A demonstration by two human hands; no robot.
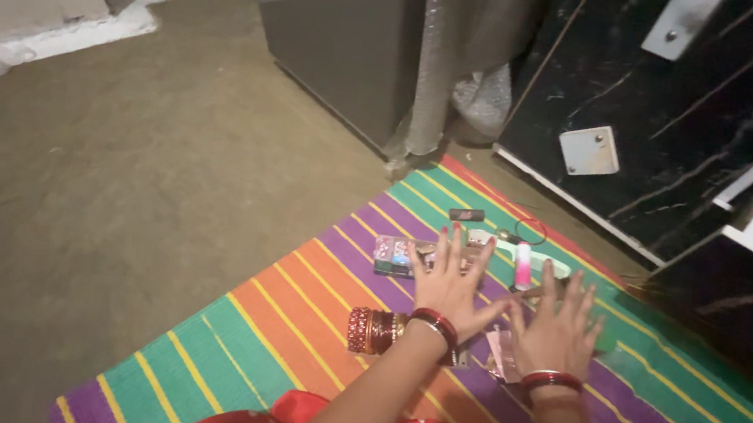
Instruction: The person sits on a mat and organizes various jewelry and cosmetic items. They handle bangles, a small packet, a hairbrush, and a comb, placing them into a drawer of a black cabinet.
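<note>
Mat (292,323): striped, spread on the floor so small items are kept together.
Bangle stack (374,331): laid just left of the left wrist.
Palette (393,255): beyond the left fingertips.
Left hand (452,288): fingers splayed, palm down, nothing gripped.
Right hand (558,330): likewise spread flat, nothing held.
</note>
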